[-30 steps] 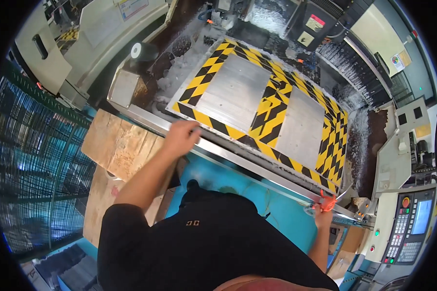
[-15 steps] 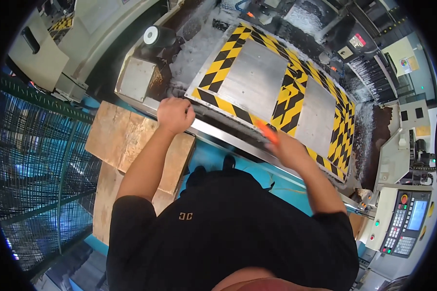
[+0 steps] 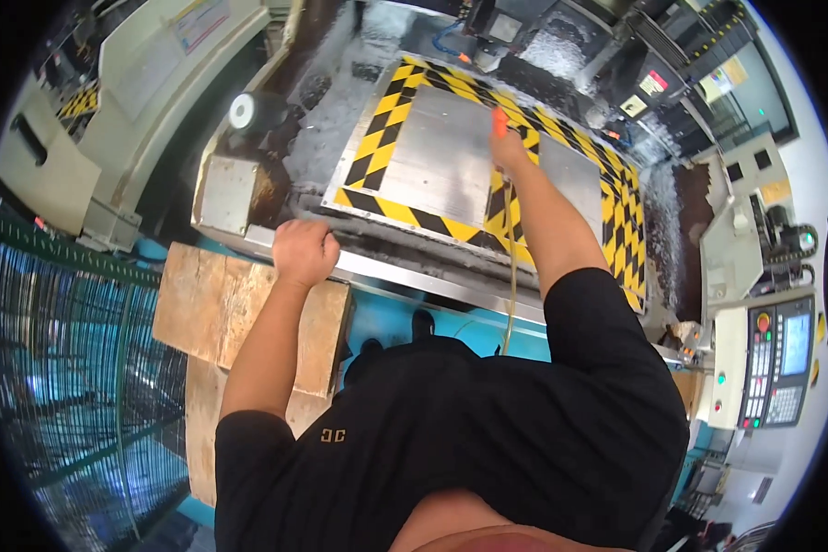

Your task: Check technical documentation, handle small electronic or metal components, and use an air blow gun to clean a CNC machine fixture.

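My left hand (image 3: pixel 304 250) is closed over the front metal rail (image 3: pixel 405 278) of a machine bed. My right hand (image 3: pixel 509 152) reaches far out over the bed and grips an orange-handled tool (image 3: pixel 499 120) from which a thin yellowish hose (image 3: pixel 511 276) hangs back toward my body. Under it lie grey metal plates (image 3: pixel 437 156) framed by yellow and black hazard stripes (image 3: pixel 377 147). Metal chips (image 3: pixel 340 110) cover the bed around the plates.
Wooden boards (image 3: pixel 207 308) lie on the blue floor at my left. A green wire fence (image 3: pixel 55 368) runs at far left. A control panel (image 3: pixel 777 359) with screen and buttons stands at right. A white round part (image 3: pixel 243 111) sits at the bed's left.
My right hand, holding the orange tool, has moved from low at the right near the rail up and out over the striped plates. My left hand stays on the rail.
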`<act>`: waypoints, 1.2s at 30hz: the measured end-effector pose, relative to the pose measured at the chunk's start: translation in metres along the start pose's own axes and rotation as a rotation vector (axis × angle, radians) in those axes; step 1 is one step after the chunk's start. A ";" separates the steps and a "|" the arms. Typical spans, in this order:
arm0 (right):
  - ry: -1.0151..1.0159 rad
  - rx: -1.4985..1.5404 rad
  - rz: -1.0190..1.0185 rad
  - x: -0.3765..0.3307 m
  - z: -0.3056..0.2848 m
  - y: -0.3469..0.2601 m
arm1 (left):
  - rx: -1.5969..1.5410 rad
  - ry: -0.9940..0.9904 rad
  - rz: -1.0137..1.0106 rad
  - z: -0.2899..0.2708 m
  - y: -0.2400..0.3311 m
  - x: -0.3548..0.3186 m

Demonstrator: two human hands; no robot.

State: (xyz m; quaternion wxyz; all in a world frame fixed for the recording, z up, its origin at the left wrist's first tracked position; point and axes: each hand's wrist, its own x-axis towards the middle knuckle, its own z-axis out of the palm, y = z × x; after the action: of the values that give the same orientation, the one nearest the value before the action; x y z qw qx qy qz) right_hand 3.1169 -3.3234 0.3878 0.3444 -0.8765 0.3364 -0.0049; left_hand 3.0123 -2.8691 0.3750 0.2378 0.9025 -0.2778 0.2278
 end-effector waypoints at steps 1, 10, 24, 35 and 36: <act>0.077 -0.006 -0.003 -0.001 -0.010 0.027 | 0.008 0.012 0.007 -0.009 -0.001 -0.006; 0.404 0.289 0.589 -0.088 -0.203 0.280 | 0.080 -0.270 -0.063 -0.007 0.008 0.012; 0.188 -0.822 -0.366 0.044 -0.091 0.024 | 0.117 -0.669 -0.192 -0.014 0.015 0.048; 0.152 -0.668 -0.276 0.070 -0.056 0.007 | 0.037 -0.519 -0.189 -0.009 0.006 0.030; 0.156 -0.670 -0.268 0.079 -0.059 0.013 | 0.056 -0.523 -0.188 -0.007 0.007 0.034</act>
State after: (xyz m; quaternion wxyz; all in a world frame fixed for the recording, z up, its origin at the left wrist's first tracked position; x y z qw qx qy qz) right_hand 3.1562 -3.4124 0.4072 0.0081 -0.9739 0.2267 -0.0064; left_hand 3.0310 -2.8831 0.4012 0.1532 0.9586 -0.2382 -0.0283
